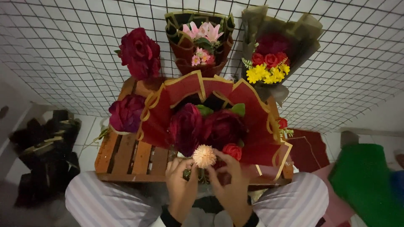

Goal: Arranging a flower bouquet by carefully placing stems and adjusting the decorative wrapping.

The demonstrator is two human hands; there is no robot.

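The wooden slatted bench [126, 155] carries a large bouquet in red wrapping paper [252, 122] with gold edging, dark red blooms at its centre. Behind the bouquet stand a lily bouquet [201, 33] and a yellow-and-red bouquet [269, 67]; a loose dark red rose [139, 52] sits to its left. At the bouquet's near edge, the left hand [181, 180] and right hand [231, 185] pinch the stem under a peach pompom flower [204, 156].
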